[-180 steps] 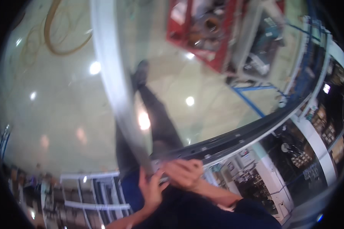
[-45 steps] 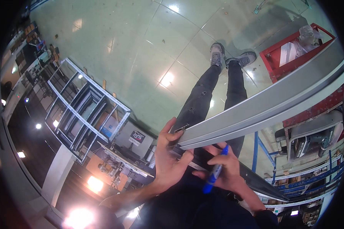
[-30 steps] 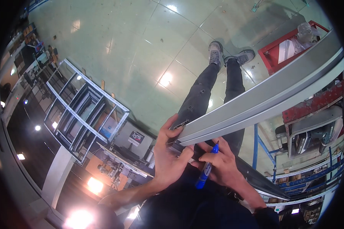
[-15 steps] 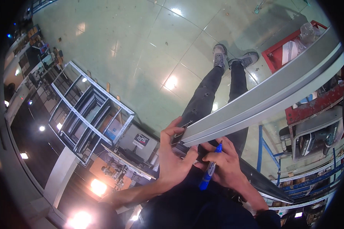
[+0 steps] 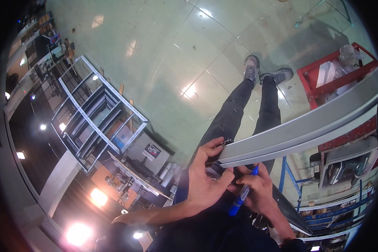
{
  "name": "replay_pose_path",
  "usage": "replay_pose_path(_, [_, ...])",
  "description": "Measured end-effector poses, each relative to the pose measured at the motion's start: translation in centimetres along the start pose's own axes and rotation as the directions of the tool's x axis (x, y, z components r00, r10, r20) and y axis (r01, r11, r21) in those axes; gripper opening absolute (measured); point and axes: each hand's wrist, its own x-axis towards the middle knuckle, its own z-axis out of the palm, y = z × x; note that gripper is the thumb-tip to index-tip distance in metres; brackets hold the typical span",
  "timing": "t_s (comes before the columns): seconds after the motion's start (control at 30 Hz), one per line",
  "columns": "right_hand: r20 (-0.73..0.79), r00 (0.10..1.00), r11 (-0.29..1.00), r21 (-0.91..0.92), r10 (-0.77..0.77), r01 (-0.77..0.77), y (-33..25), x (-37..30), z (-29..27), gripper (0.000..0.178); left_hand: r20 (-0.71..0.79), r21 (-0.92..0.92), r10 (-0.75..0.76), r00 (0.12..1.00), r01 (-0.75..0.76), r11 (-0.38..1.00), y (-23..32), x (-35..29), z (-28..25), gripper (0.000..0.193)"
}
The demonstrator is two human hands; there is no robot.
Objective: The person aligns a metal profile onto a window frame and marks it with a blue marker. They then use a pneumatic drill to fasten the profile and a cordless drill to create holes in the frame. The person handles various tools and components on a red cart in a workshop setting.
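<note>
The left hand (image 5: 206,182) had its grip closed on the end of the bar (image 5: 298,132), the right hand (image 5: 261,191) held the marker (image 5: 242,194) just beside it, and steady support seemed important.

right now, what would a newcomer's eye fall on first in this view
The long grey metal profile stands out first, stretching from the left hand at its near end to the right edge. Next is the bright blue marker in the right hand, just below that end. A red open-topped container draws the eye at upper right.
</note>
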Motion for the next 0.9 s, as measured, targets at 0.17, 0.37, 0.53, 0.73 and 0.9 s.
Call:
replay_pose_path(0.17, [0.018,0.999,0.999,0.013,0.038,-0.038,-0.1,0.8,-0.5,0.042,-0.047,0.062,0.075,0.996,-0.072,0.996,-0.4,0.8,-0.1,0.052])
replay_pose_path(0.37, [0.079,0.996,0.999,-0.045,0.033,-0.029,-0.9,0.9,-0.8,0.046,-0.028,-0.039,-0.061,0.998,0.06,0.997,1.1,0.4,-0.2,0.055])
replay_pose_path(0.53, [0.066,0.997,0.999,-0.023,0.036,-0.035,-0.8,0.8,-0.7,0.045,-0.048,-0.055,-0.066,0.997,0.063,0.996,0.7,0.0,0.2,0.06])
replay_pose_path(0.73, [0.071,0.996,0.998,-0.037,0.049,-0.046,-0.9,0.8,-1.0,0.045,-0.025,-0.101,-0.105,0.994,0.102,0.99,1.3,0.3,0.3,0.05])
replay_pose_path(0.9, [0.01,0.999,0.999,0.015,0.032,-0.032,-0.4,0.9,-0.6,0.04,-0.042,-0.053,-0.03,0.999,0.028,0.998,0.7,0.3,0.4,0.046])
